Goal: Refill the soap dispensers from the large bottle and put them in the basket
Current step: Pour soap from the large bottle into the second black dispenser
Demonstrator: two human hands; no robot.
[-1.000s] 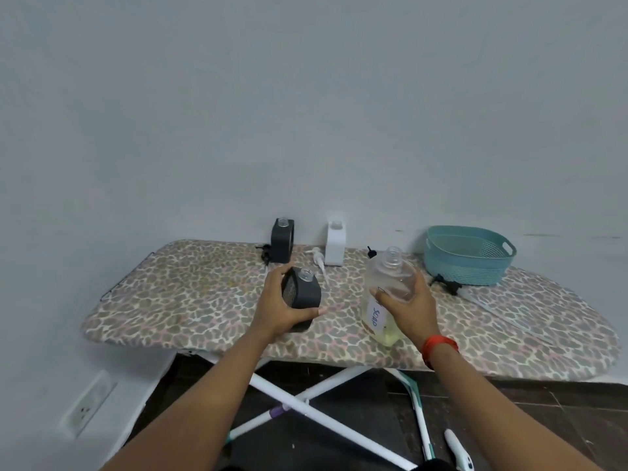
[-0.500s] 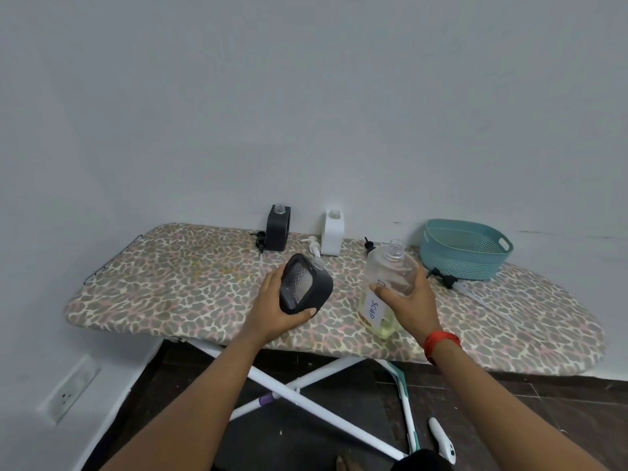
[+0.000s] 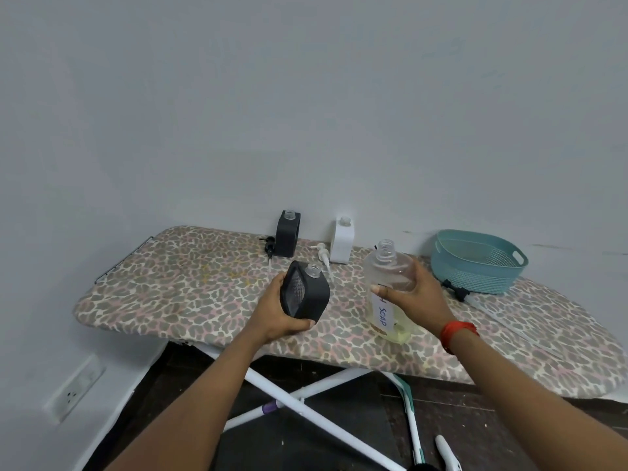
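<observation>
The left stretch of the ironing board (image 3: 176,283) is bare cover, open to a reach from the front or from above. Along its back edge, against the wall (image 3: 306,113), the rear black dispenser (image 3: 287,237) and the white dispenser (image 3: 342,244) stand apart. A black pump (image 3: 269,248) and a white pump (image 3: 323,254) lie just in front of them, crowding that passage. In the middle, the left hand (image 3: 275,312) gripping the held black dispenser (image 3: 306,292) and the right hand (image 3: 413,297) gripping the large bottle (image 3: 387,287) leave a gap of open cover between them. The basket (image 3: 475,277), at the right rear, is open from above. Another pump (image 3: 455,290) lies just in front of it.
</observation>
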